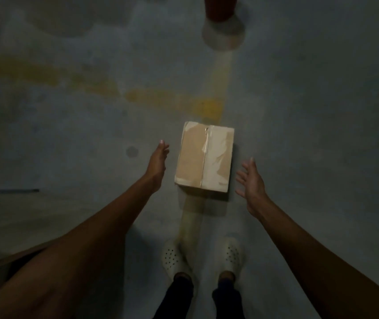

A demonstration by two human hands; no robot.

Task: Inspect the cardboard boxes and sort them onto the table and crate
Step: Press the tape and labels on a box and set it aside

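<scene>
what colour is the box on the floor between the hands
Light tan cardboard box with a glossy tape strip along its top seam, seen in the head view.

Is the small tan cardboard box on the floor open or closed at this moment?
Closed. The small tan cardboard box has its top flaps lying flat, meeting along a centre seam under glossy tape. Neither the left hand nor the right hand touches it.

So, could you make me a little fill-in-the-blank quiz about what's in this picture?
1. The cardboard box rests on the ____.
2. It lies ____ the left hand and the right hand, which hold nothing.
3. The painted line beyond the box is ____.
4. The shoes are ____.
Missing words: floor, between, yellow, white.
</scene>
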